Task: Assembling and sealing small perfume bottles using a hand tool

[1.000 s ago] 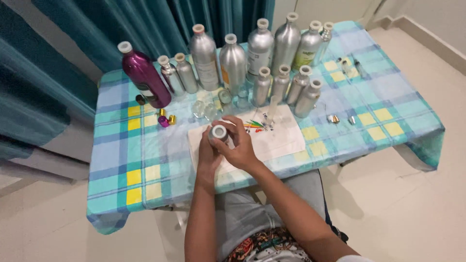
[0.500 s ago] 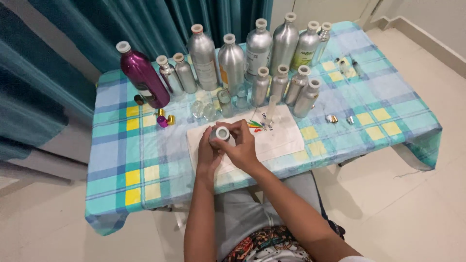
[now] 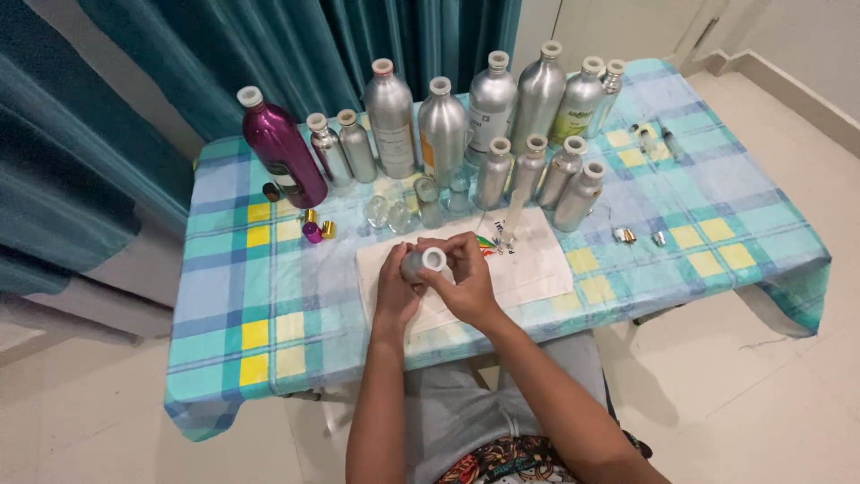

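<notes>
I see both hands, left hand [image 3: 394, 289] and right hand [image 3: 466, 282], clamped together on a small silver bottle [image 3: 421, 263] over the white cloth [image 3: 537, 264]. Loose grip could spill it onto the cloth.

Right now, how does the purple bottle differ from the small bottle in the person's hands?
The purple bottle is glossy magenta; the small bottle is silver. The purple bottle is much larger. The purple bottle stands on the checked tablecloth at the back left, touched by no one, while the small bottle is held above the white sheet by the left hand and right hand. Both have pale caps or necks.
</notes>
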